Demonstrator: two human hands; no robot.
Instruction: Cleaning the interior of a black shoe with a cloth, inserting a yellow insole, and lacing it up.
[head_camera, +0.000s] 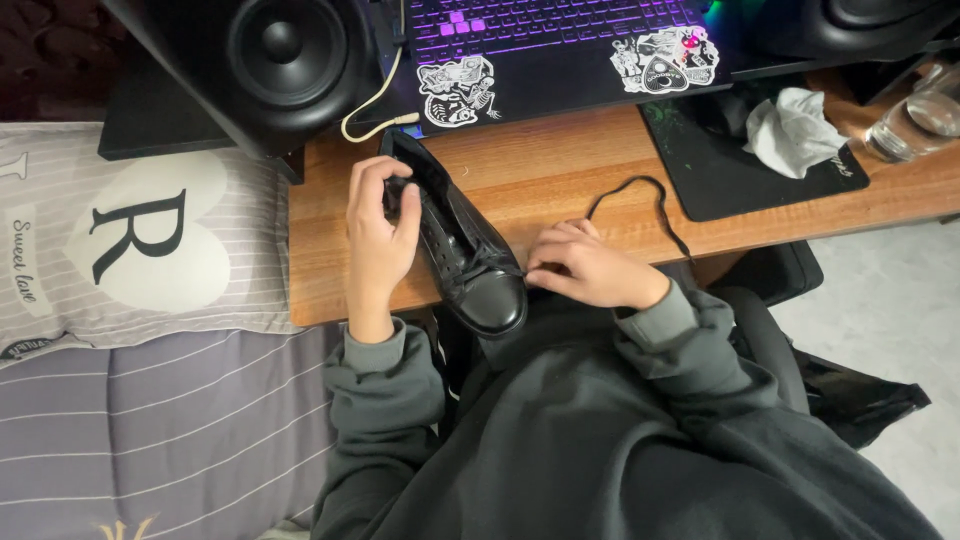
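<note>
The black glossy leather lace-up shoe (462, 240) lies on the wooden surface (560, 165), toe overhanging the near edge. The left hand (378, 235) wraps its grip around the shoe's heel end; the right hand (590, 268) pinches the black shoelace (650, 195) at the eyelets, the lace looping across bare wood toward the black mouse mat (745, 170). Open wood lies right of the shoe. Behind, a laptop with purple-lit keys (560, 45) carries black-and-white stickers (457, 92); a black speaker (270, 60) stands left. A crumpled white tissue (795, 130) and clear glass (915, 120) sit right. A striped grey pillow with a white heart (140, 235) lies on the bed at left.
</note>
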